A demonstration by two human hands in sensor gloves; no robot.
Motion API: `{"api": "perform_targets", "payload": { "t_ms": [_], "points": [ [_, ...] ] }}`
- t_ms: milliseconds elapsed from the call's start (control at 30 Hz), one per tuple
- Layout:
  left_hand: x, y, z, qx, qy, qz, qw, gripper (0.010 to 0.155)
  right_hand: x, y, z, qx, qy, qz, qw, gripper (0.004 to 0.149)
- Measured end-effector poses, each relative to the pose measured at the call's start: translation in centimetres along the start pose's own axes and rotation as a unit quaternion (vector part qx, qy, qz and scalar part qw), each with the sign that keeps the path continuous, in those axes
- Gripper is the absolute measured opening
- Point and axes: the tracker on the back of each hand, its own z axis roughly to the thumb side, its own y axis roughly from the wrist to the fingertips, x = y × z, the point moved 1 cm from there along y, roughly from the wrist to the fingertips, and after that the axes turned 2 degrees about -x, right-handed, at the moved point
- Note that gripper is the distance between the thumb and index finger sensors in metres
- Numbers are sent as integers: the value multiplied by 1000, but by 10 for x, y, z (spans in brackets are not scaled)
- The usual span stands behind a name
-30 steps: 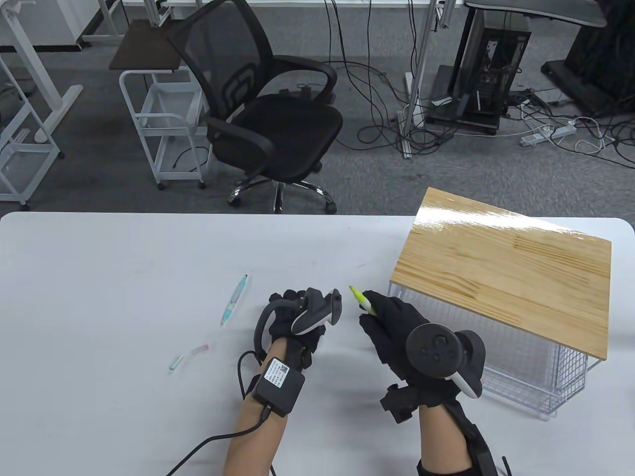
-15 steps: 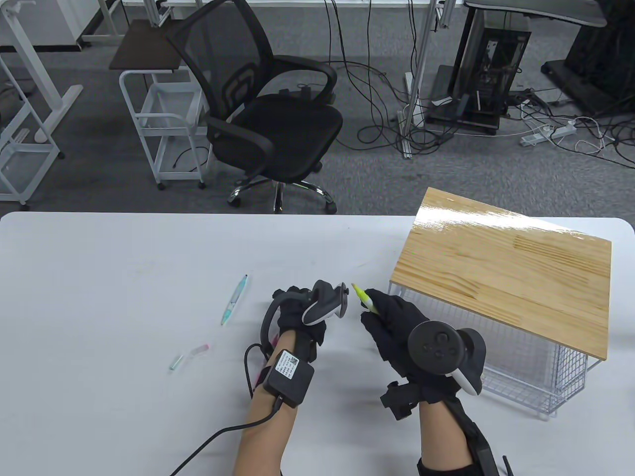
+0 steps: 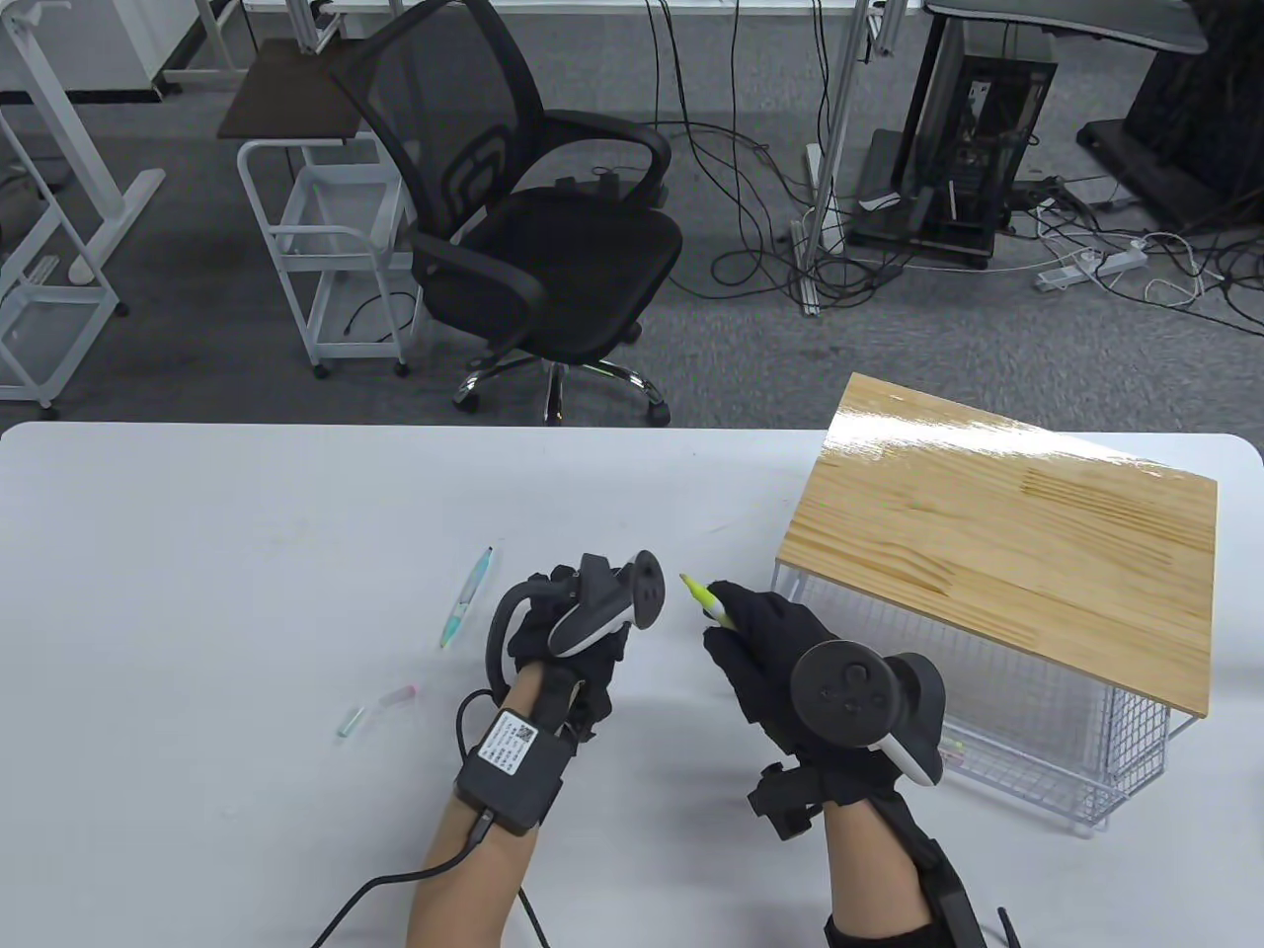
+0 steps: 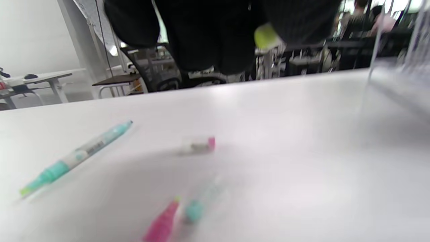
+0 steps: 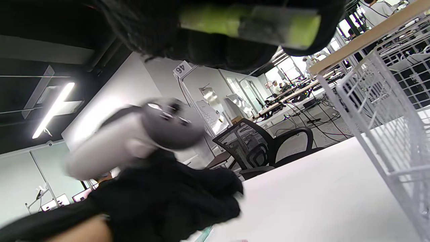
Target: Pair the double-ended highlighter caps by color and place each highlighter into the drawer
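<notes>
My right hand (image 3: pixel 755 632) grips a yellow-green highlighter (image 3: pixel 703 597), its pointed tip aimed up-left; the right wrist view shows the highlighter (image 5: pixel 248 18) across the curled fingers (image 5: pixel 201 43). My left hand (image 3: pixel 553 617) hovers just left of that tip, fingers curled, and pinches a small yellow-green cap (image 4: pixel 265 35). A teal highlighter (image 3: pixel 466 597) lies on the table to its left. Nearer me lie a pink cap (image 3: pixel 397 696) and a teal cap (image 3: pixel 349 723). A pink highlighter (image 4: pixel 161 225) lies under my left hand, hidden in the table view.
A white wire drawer unit (image 3: pixel 1007 691) with a wooden top (image 3: pixel 1007 533) stands at the table's right, close to my right hand. Its mesh (image 5: pixel 369 111) fills the right of the right wrist view. A black office chair (image 3: pixel 533 227) stands beyond the far edge.
My left hand rose to the highlighter's tip half a second ago, then drew back to the left. My right hand and its highlighter shifted slightly left.
</notes>
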Motion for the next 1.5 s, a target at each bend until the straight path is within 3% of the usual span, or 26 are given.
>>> {"api": "perform_targets", "payload": {
  "t_ms": [267, 400, 533, 700, 933, 1500],
  "points": [
    [-28, -76, -57, 41, -84, 111, 989, 49, -12, 1, 16, 15, -35, 22, 999, 49],
    [-31, -100, -77, 63, -133, 131, 980, 49, -21, 0, 26, 25, -72, 37, 996, 50],
    [-39, -119, -84, 90, -141, 136, 976, 49, -28, -2, 34, 35, -98, 47, 993, 50],
    [-54, -140, -83, 130, -161, 188, 960, 49, -43, -4, 44, 48, -139, 64, 987, 50],
    [-58, -147, -78, 146, -157, 198, 956, 49, -58, -7, 55, 67, -207, 63, 974, 50],
    [-45, -137, -67, 147, -119, 169, 967, 49, -61, -7, 54, 68, -228, 66, 969, 49]
  ]
}}
